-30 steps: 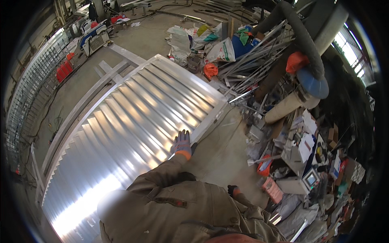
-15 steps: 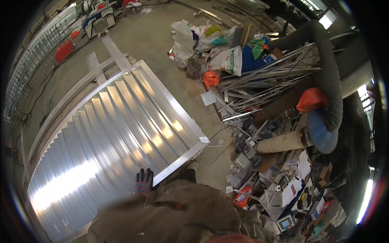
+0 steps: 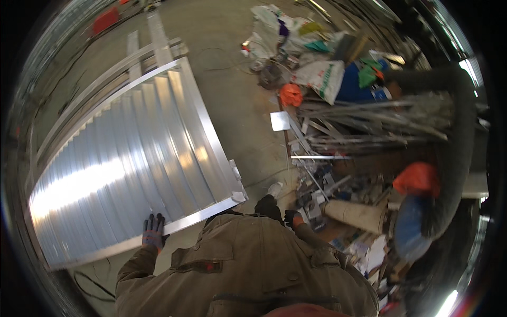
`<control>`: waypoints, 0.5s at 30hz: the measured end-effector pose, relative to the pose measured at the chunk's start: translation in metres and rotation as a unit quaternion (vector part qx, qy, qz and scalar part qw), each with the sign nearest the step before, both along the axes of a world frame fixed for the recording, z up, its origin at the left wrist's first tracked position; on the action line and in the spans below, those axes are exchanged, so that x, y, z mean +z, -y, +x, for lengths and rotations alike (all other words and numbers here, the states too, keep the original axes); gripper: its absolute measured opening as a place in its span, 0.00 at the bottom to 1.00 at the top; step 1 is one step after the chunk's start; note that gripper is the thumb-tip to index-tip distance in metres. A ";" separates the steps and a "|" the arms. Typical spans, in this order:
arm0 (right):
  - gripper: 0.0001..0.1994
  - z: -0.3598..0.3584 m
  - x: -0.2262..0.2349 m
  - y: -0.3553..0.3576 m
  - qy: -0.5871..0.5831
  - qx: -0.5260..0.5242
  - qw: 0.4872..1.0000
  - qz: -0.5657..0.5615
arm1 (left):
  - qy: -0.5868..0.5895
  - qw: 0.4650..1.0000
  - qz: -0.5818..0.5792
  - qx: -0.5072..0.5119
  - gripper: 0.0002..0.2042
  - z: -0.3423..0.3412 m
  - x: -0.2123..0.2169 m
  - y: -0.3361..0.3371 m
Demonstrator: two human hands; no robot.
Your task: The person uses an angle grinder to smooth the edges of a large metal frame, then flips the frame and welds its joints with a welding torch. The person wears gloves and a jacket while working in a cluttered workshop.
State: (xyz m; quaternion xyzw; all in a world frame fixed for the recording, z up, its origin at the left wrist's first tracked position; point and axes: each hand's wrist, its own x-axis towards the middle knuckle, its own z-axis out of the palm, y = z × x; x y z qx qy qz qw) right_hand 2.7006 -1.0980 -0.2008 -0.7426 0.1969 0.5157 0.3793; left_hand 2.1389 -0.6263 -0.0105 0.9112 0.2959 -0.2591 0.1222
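Left hand [image 3: 153, 231], gloved, fingers spread flat on the near edge of the ribbed metal panel [image 3: 132, 174], likely steadying it; the panel lay on the floor [image 3: 232, 100], left. Right hand [image 3: 291, 217] hung free beside the scrap pile [image 3: 359, 137]; its grip unclear.

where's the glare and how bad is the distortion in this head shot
Head view: a bright band of glare lies across the left part of the corrugated metal panel, just above the gloved left hand resting on its frame; fisheye bends the panel's straight edges and blackens the corners; the pile of metal strips looks slightly smeared; a window blows out at lower right.
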 end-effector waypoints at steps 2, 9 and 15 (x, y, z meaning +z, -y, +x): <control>0.08 0.051 -0.006 -0.024 0.279 0.450 0.843 0.092 | -0.015 0.998 0.009 0.060 0.43 0.013 0.008 0.015; 0.11 0.248 -0.054 -0.100 0.021 0.435 0.888 0.150 | -0.061 0.824 0.198 0.528 0.43 0.089 -0.042 0.119; 0.14 0.444 -0.081 -0.127 0.065 0.591 0.802 0.064 | 0.555 0.143 0.072 0.816 0.29 0.238 -0.156 0.203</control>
